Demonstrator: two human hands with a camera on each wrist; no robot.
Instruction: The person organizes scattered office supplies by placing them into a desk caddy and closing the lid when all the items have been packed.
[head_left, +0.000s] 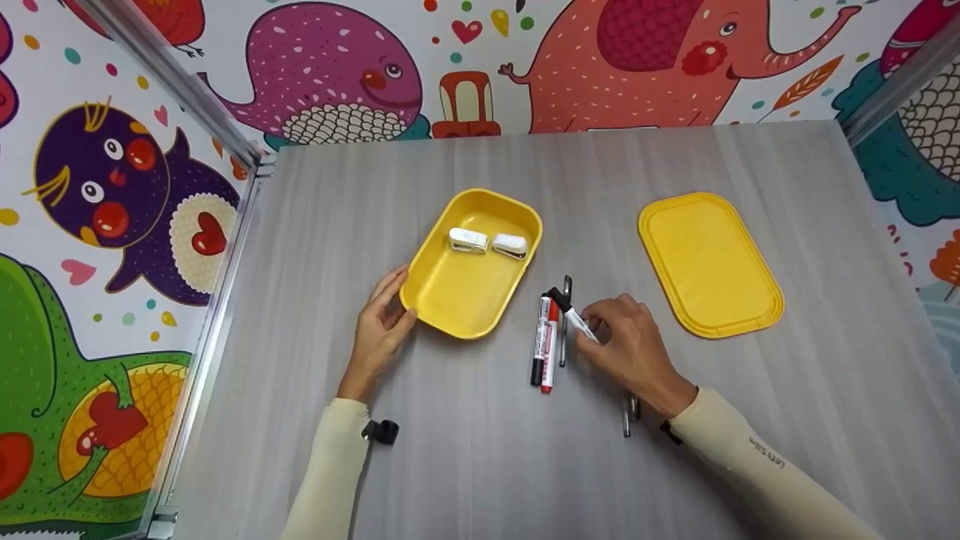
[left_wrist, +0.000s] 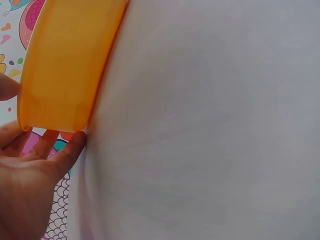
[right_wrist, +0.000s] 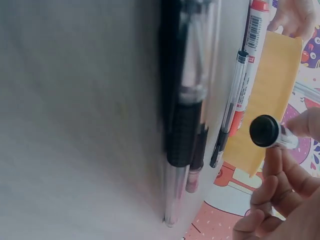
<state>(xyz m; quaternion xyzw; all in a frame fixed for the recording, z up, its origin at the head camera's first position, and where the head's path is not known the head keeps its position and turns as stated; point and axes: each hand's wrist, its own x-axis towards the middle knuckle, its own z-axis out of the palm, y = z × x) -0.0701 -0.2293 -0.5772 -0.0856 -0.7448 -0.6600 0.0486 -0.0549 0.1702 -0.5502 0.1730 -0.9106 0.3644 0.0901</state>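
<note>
In the head view my left hand (head_left: 379, 334) holds the near left corner of a yellow plastic box (head_left: 457, 296), thumb and fingers on its outer sides. Two small white staplers (head_left: 468, 240) lie inside. My right hand (head_left: 634, 349) pinches a black-capped white marker (head_left: 576, 319) between thumb and fingers. The right wrist view shows this marker's black end (right_wrist: 264, 131) raised off the table. Just left of that hand lie a black marker (head_left: 540, 341), a red marker (head_left: 550, 352) and a slim pen (head_left: 564, 349), side by side.
A yellow lid (head_left: 712, 266) lies flat at the right. More pens (head_left: 627, 416) lie partly hidden under my right wrist; the right wrist view shows them close up. The grey table (head_left: 465, 450) meets cartoon-printed walls (head_left: 337, 75) behind and at the sides.
</note>
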